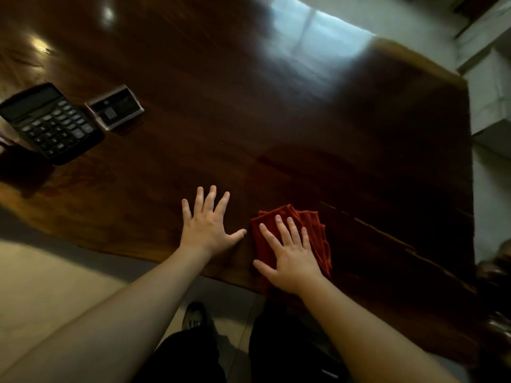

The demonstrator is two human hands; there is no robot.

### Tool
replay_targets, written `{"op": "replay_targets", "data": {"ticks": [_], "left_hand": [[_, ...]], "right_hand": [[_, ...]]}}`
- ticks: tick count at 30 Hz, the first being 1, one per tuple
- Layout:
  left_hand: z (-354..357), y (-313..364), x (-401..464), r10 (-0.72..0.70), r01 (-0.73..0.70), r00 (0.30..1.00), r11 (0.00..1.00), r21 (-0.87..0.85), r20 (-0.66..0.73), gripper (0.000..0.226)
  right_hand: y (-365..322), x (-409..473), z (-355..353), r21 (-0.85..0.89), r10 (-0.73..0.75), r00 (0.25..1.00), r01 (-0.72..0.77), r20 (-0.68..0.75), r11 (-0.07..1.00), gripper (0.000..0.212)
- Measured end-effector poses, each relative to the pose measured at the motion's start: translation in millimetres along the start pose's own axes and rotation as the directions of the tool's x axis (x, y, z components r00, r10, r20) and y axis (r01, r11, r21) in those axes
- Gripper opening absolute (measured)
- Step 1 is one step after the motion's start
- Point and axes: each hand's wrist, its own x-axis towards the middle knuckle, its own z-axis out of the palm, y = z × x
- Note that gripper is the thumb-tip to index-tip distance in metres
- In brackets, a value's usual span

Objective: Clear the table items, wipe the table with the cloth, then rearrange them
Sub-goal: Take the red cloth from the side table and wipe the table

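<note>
Both bare forearms are reaching out from the bottom of the view over dark trousers and a shoe (194,316). Fingers spread wide, the left hand (206,225) is lying flat on the bare wood of the table (276,134), probably bracing the body, and holding nothing. Just beside it, the right hand (290,252) is pressing flat, fingers straight, on the folded red cloth (315,230) near the front edge, apparently wiping. Well apart at the far left, a calculator (51,123) and a small box (114,106) are sitting side by side, seemingly pushed aside to free the surface.
</note>
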Motion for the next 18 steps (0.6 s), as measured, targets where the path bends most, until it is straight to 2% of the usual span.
{"op": "replay_targets", "data": {"ticks": [2,5,9,14,18], "left_hand": [[-11,-1,-9,0.005,-0.005,1.0,1.0,-0.012,0.008,0.108],[-32,-3,-17,0.011,-0.012,1.0,0.998,-0.062,-0.002,0.106],[-62,-7,-25,0.002,-0.006,0.999,0.993,-0.122,-0.036,0.104],[-109,-17,-38,-0.12,0.099,0.985,0.982,-0.163,-0.123,0.105],[-141,-24,-51,-0.295,0.246,0.928,0.944,-0.22,-0.227,0.106]], "right_hand": [[-2,0,-17,0.041,0.005,0.997,-0.008,0.072,0.999,0.089],[-8,1,-50,0.18,0.056,0.992,-0.077,0.115,0.981,0.082],[-15,1,-86,0.245,0.073,0.997,-0.075,0.019,0.967,0.076],[-23,21,-134,0.279,-0.049,0.994,0.076,-0.103,0.957,0.077],[-37,43,-168,0.267,-0.193,0.969,0.229,-0.153,0.936,0.08]]}}
